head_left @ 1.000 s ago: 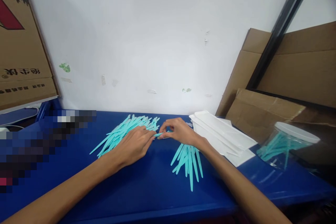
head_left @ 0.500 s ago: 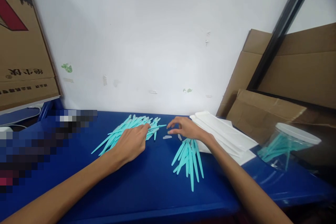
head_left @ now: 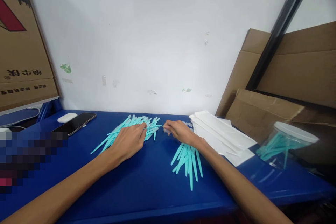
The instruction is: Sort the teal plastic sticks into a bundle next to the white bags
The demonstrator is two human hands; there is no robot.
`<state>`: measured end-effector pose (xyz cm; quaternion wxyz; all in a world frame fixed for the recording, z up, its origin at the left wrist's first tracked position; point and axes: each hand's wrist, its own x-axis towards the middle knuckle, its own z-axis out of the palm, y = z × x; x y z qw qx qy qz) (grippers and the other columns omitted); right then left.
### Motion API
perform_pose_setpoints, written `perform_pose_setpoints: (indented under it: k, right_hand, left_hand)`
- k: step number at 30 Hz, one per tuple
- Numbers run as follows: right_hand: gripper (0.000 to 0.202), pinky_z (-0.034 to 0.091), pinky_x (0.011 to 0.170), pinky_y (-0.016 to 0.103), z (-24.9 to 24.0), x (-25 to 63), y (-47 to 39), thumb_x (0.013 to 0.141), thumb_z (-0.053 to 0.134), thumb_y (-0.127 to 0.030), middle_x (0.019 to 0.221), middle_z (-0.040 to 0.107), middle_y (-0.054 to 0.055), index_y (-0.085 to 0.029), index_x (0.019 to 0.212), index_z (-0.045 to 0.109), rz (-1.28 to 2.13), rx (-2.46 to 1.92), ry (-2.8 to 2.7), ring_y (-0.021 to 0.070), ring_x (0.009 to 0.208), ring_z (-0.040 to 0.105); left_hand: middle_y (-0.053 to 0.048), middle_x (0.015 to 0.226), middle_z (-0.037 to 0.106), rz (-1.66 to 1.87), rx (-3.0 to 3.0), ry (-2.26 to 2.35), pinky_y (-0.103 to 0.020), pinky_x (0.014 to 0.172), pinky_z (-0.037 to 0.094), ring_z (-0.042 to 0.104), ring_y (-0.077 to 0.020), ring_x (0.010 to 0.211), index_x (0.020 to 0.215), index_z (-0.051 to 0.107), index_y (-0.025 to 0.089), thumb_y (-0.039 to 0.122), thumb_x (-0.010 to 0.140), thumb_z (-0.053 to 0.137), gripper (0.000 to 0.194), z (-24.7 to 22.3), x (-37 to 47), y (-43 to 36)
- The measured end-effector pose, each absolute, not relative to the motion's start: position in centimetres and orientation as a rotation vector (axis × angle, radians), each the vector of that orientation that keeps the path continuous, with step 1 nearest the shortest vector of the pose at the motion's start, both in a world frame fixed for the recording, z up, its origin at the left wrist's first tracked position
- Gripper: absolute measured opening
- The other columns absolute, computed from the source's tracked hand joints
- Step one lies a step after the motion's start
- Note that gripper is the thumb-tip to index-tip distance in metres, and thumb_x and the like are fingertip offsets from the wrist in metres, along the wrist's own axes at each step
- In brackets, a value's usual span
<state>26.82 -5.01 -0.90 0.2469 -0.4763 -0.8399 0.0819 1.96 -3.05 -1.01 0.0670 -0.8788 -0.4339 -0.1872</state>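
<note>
My left hand [head_left: 131,141] is closed on a slim turquoise eyebrow razor [head_left: 156,126], its narrow end pointing right. Under and behind that hand spreads a pile of similar turquoise razors [head_left: 115,133], several with pale or clear ends. Facing it, my right hand [head_left: 181,131] pinches a small clear plastic cap [head_left: 166,131] close to the razor's tip; whether the two touch I cannot tell. Below my right wrist lies a second fan of turquoise razors [head_left: 189,164], handles toward me, its top partly hidden. More clear caps [head_left: 187,124] lie just behind the right hand.
White paper-like sheets or pouches [head_left: 223,134] are stacked to the right. Beyond them a clear tub with a white lid [head_left: 295,132] holds turquoise sticks. A phone [head_left: 76,123] and a white case [head_left: 67,117] lie left. Cardboard [head_left: 265,112] leans at right; a wall [head_left: 147,42] backs the blue table [head_left: 147,189].
My right hand has moved slightly left and its fingers have closed on a clear cap. The left hand still holds the razor, barely shifted. The phone and white case now show.
</note>
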Motion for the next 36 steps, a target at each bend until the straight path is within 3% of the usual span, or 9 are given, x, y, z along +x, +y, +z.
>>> perform_pose_setpoints:
  k: [5, 8, 13, 15, 18, 24, 28, 36]
  right_hand:
    - [0.036, 0.041, 0.057, 0.023, -0.2, 27.0, -5.0, 0.102, 0.033, -0.042, 0.069, 0.061, -0.002, -0.020, 0.093, 0.060, 0.323, -1.263, -2.139, 0.0111, 0.054, 0.056]
    - [0.037, 0.042, 0.058, 0.024, 0.3, 27.8, -5.1, 0.099, 0.042, -0.047, 0.074, 0.066, 0.000, -0.020, 0.091, 0.067, 0.393, -1.295, -2.222, 0.0115, 0.057, 0.058]
    - [0.039, 0.042, 0.058, 0.023, 0.4, 28.8, -4.9, 0.071, 0.076, -0.055, 0.082, 0.071, 0.000, -0.022, 0.092, 0.072, 0.776, -1.335, -2.471, 0.0153, 0.070, 0.064]
    - [0.037, 0.042, 0.059, 0.023, 0.1, 28.5, -4.8, 0.073, 0.076, -0.054, 0.079, 0.070, 0.000, -0.022, 0.090, 0.072, 0.784, -1.329, -2.490, 0.0153, 0.070, 0.063]
    - [0.029, 0.040, 0.062, 0.024, -0.3, 27.6, -4.8, 0.084, 0.067, -0.049, 0.085, 0.071, 0.002, -0.021, 0.087, 0.070, 0.511, -1.334, -2.449, 0.0159, 0.075, 0.063]
    - [0.020, 0.040, 0.061, 0.024, 0.3, 27.2, -5.4, 0.095, 0.055, -0.039, 0.081, 0.071, 0.001, -0.021, 0.097, 0.063, 0.295, -1.327, -2.259, 0.0143, 0.066, 0.063]
    - [0.017, 0.046, 0.068, 0.026, 0.3, 27.6, -4.9, 0.089, 0.065, -0.037, 0.085, 0.074, 0.002, -0.020, 0.086, 0.067, 0.259, -1.282, -2.093, 0.0175, 0.079, 0.068]
    - [0.022, 0.052, 0.072, 0.030, -0.2, 27.5, -4.2, 0.075, 0.076, -0.040, 0.082, 0.074, 0.003, -0.020, 0.075, 0.067, 0.326, -1.203, -1.821, 0.0190, 0.079, 0.070]
  left_hand:
    - [-0.003, 0.084, 0.068, -0.579, -2.647, -1.306, -0.030, 0.057, 0.029, 0.062, -0.0231, 0.070, 0.100, 0.055, 0.023, 0.033, 0.099, 0.030, 0.027, -0.9, 1.9, -3.2]
    - [-0.003, 0.086, 0.069, -0.580, -2.648, -1.304, -0.030, 0.057, 0.029, 0.063, -0.0234, 0.072, 0.101, 0.056, 0.023, 0.033, 0.098, 0.030, 0.027, -0.8, 1.8, -3.2]
    - [-0.003, 0.084, 0.069, -0.572, -2.644, -1.311, -0.030, 0.058, 0.031, 0.063, -0.0239, 0.073, 0.100, 0.056, 0.024, 0.033, 0.098, 0.030, 0.027, -0.7, 1.9, -3.1]
    - [-0.003, 0.085, 0.069, -0.567, -2.650, -1.302, -0.030, 0.058, 0.030, 0.063, -0.0237, 0.073, 0.099, 0.055, 0.024, 0.033, 0.098, 0.030, 0.026, -0.8, 1.9, -3.2]
    - [-0.003, 0.088, 0.070, -0.557, -2.652, -1.295, -0.030, 0.057, 0.029, 0.063, -0.0234, 0.073, 0.097, 0.054, 0.024, 0.032, 0.098, 0.031, 0.025, -0.8, 1.9, -3.2]
    - [-0.004, 0.089, 0.070, -0.555, -2.628, -1.321, -0.030, 0.058, 0.032, 0.064, -0.0240, 0.074, 0.104, 0.056, 0.024, 0.033, 0.099, 0.029, 0.029, -0.8, 1.8, -3.0]
    - [-0.005, 0.095, 0.071, -0.580, -2.647, -1.316, -0.031, 0.061, 0.035, 0.066, -0.0242, 0.080, 0.110, 0.056, 0.023, 0.034, 0.099, 0.029, 0.031, -0.8, 1.8, -3.0]
    - [-0.005, 0.088, 0.070, -0.658, -2.701, -1.310, -0.031, 0.061, 0.037, 0.065, -0.0246, 0.077, 0.112, 0.056, 0.024, 0.037, 0.100, 0.027, 0.033, -0.8, 1.8, -3.1]
